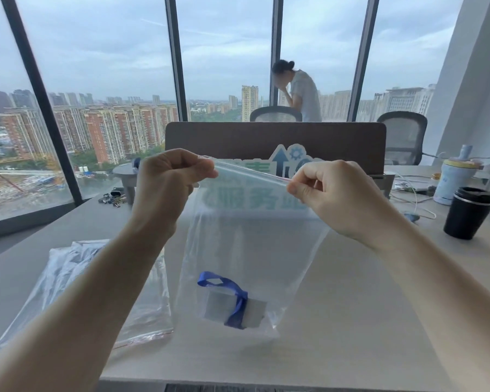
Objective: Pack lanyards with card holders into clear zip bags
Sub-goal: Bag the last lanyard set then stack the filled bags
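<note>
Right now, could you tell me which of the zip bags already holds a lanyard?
The bag held up by both hands; a blue lanyard sits at its bottom. The bags on the table look empty.

You face tall dark-framed windows (178, 58) showing apartment blocks under grey sky. A brown desk divider (275, 137) crosses your pale desk (351, 292), with mesh office chairs (403, 140) beyond
</note>
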